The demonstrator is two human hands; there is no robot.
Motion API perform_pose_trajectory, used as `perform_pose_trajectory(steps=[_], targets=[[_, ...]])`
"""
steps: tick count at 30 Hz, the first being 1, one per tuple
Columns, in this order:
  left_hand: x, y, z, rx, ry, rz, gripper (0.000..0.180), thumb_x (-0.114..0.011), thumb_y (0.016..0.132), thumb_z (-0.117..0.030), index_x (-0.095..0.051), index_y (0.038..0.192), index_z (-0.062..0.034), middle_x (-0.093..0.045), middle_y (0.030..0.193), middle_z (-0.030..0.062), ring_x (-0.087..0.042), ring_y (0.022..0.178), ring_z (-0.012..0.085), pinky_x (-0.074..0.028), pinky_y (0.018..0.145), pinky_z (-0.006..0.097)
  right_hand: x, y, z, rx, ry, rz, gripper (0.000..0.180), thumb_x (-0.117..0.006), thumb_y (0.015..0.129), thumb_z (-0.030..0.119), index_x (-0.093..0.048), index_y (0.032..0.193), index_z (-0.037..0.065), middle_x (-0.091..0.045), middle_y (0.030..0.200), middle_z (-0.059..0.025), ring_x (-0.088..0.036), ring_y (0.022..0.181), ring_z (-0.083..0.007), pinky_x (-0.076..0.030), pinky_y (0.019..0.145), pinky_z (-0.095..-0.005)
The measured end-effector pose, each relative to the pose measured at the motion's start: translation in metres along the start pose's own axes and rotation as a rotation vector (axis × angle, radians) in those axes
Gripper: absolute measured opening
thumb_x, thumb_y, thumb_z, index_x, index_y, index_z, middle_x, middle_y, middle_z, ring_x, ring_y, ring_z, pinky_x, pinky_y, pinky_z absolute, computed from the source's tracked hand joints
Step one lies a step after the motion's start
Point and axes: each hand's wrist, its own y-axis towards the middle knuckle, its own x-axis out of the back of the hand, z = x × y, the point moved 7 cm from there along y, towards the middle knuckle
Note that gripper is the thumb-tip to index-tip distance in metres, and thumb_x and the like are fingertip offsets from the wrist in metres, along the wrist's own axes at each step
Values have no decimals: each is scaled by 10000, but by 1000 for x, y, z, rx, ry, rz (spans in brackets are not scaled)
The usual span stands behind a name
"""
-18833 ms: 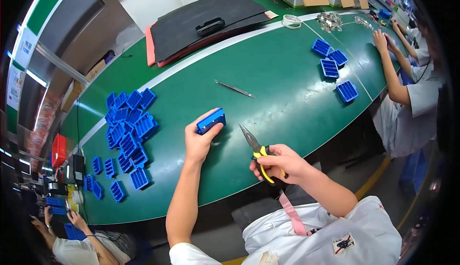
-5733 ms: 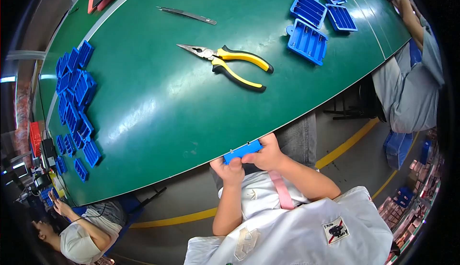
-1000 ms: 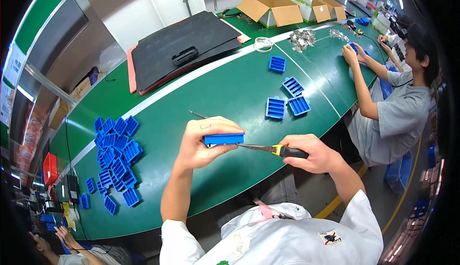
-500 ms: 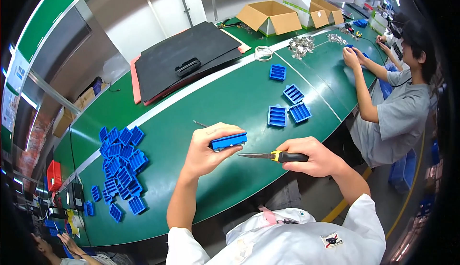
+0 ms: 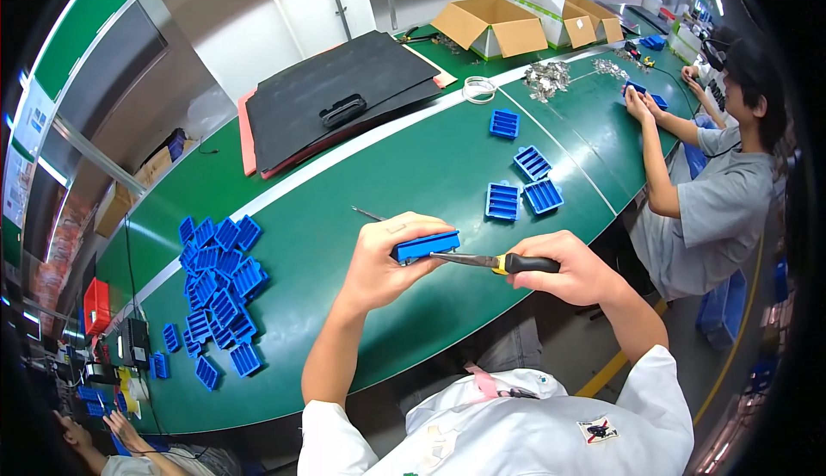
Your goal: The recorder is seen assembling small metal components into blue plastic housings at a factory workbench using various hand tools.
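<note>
My left hand (image 5: 379,261) is wrapped round a blue plastic battery holder (image 5: 428,246), tilted with its long side toward me. In my right hand (image 5: 572,271) are long-nose pliers (image 5: 501,262) with a black and yellow handle. Their tips reach the lower edge of the holder and appear to touch it; whether they grip anything there is too small to tell. Just beyond my left hand, a thin metal rod (image 5: 368,213) shows, its other end hidden. Several similar blue holders lie to the right, one of them (image 5: 502,201) close by.
A heap of blue holders (image 5: 225,261) covers the table's left part. Black sheets (image 5: 344,89), a white coil (image 5: 479,89), metal pieces (image 5: 548,78) and an open carton (image 5: 495,24) lie along the back. A co-worker (image 5: 723,175) sits at the right, holding a blue part.
The pliers' tips have come up to the holder's lower edge from a small gap. Both hands have shifted slightly upward, the left one also a little to the right.
</note>
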Motion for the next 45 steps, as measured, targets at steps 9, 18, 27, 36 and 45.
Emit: perform_pose_trajectory(steps=[9,18,27,36,45], targets=[[-1,1,-5,-69,-34,43,296,-726,633,23,-669,923,8,-684,893,130,-663,804,244,-519,718,302,-5,1,4,101,-18,105,145,-620,852,98,-586,903,-34,-604,790,-137,-599,699,-259,-464,638,-328],[-1,0,-4,-103,-76,50,323,-710,637,22,-677,956,-14,-689,900,113,-660,800,247,-521,707,305,-8,-1,8,92,-146,154,180,-629,840,99,-570,922,-49,-588,848,-170,-578,736,-350,-463,643,-365],[-4,1,-7,-83,4,13,295,-776,655,-17,-669,929,-6,-684,887,117,-661,794,232,-514,713,291,-20,-5,10,80,-31,73,174,-670,801,99,-593,854,-47,-631,926,-148,-609,758,-290,-469,662,-330],[-9,1,-5,-65,7,3,290,-769,671,-42,-672,943,-7,-683,880,121,-663,775,227,-515,696,281,-19,-2,10,91,-7,-14,166,-653,812,93,-599,873,-51,-634,917,-156,-610,770,-297,-469,674,-340],[-7,2,-5,-65,-20,11,291,-766,674,-48,-671,945,0,-682,879,123,-661,774,219,-511,697,279,-17,1,7,53,19,-25,165,-648,819,93,-598,872,-55,-623,863,-147,-600,741,-267,-465,678,-321]])
